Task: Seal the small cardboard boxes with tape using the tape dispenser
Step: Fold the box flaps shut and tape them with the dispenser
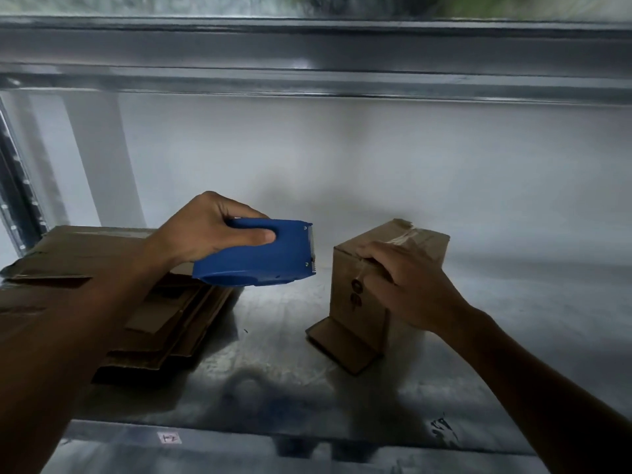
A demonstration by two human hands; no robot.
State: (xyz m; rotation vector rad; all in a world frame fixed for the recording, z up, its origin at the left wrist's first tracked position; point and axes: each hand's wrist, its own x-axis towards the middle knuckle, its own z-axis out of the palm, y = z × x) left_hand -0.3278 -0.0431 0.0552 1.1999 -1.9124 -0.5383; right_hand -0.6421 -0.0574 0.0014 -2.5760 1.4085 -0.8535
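Now, left hand [205, 230] fingers around tape dispenser [260, 265], right hand [410, 285] fingers tight on taped box [349, 313].

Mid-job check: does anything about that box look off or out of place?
Yes. The box stands upright on the shelf with one bottom flap splayed out flat toward the camera, not folded in. The tape across its top looks wrinkled rather than smooth. The right hand holds its top edge.
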